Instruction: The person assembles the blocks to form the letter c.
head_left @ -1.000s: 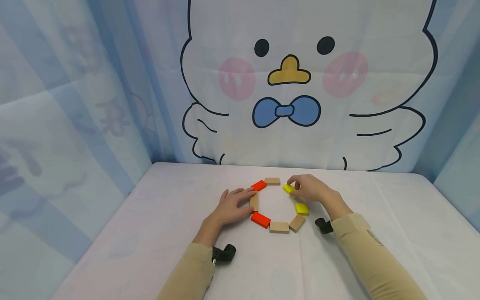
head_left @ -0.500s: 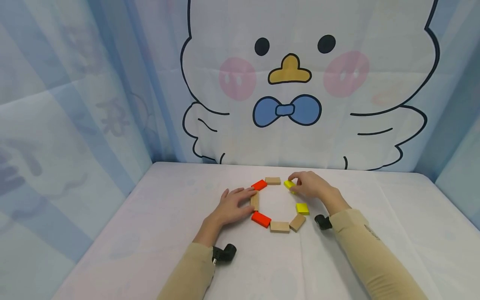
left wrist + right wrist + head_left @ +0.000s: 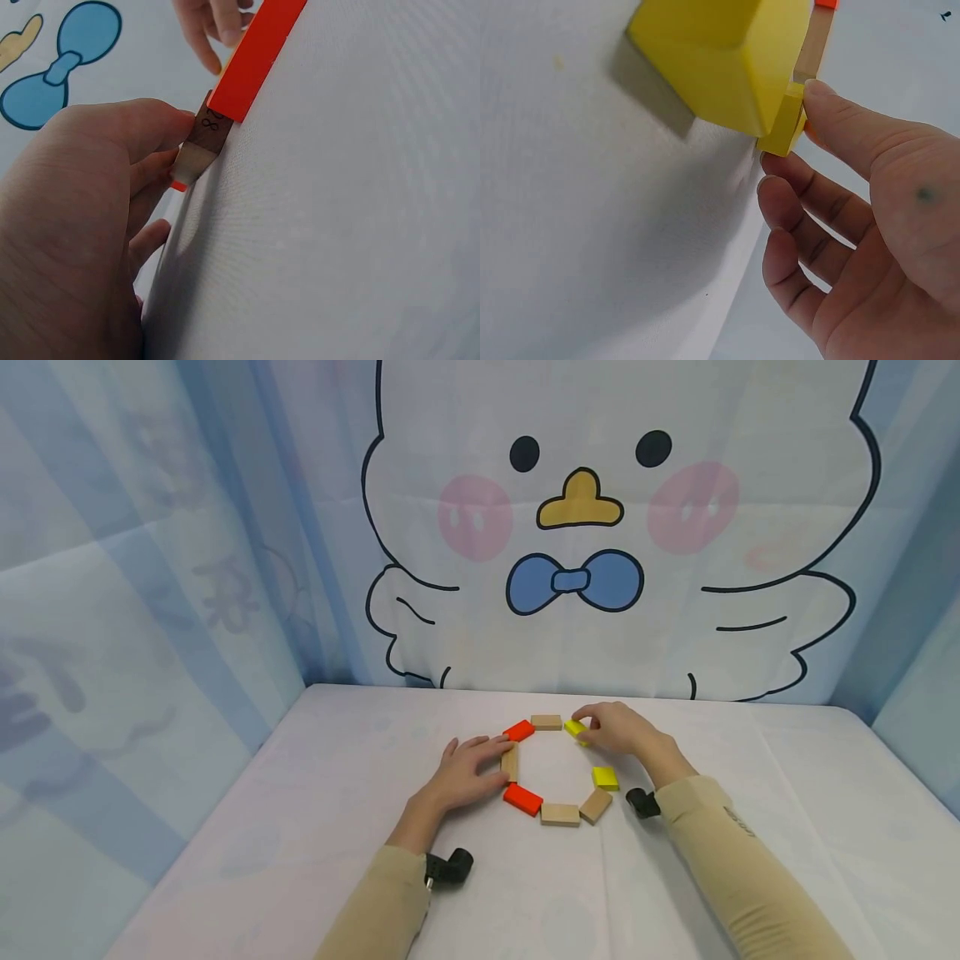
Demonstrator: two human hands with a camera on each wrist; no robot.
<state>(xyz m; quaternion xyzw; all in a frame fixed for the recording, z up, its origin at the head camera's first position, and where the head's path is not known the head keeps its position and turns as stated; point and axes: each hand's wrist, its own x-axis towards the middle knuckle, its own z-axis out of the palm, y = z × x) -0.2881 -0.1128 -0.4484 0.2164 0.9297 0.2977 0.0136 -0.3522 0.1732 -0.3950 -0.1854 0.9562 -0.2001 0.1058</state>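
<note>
Several small rectangular blocks lie in a ring on the white-covered table. My left hand (image 3: 463, 774) holds a plain wooden block (image 3: 511, 763) on the ring's left side, its thumb at the near end and a finger at the far end; dark marks show on that wooden block (image 3: 210, 124). Beside it are a near red block (image 3: 522, 799) and a far red block (image 3: 519, 731). At the far right of the ring, my right hand (image 3: 618, 729) pinches a yellow block (image 3: 574, 728) between thumb and fingers. That block is close to a far wooden block (image 3: 546, 722).
Another yellow block (image 3: 605, 778) sits on the ring's right side, looming large in the right wrist view. Two wooden blocks, one angled (image 3: 596, 806) and one straight (image 3: 559, 815), form the near side. A curtain (image 3: 577, 643) with a cartoon print hangs behind the table.
My right hand has moved the pinched yellow block away from me and then slightly left, nearer the far wooden block. The left hand stays in place on its wooden block.
</note>
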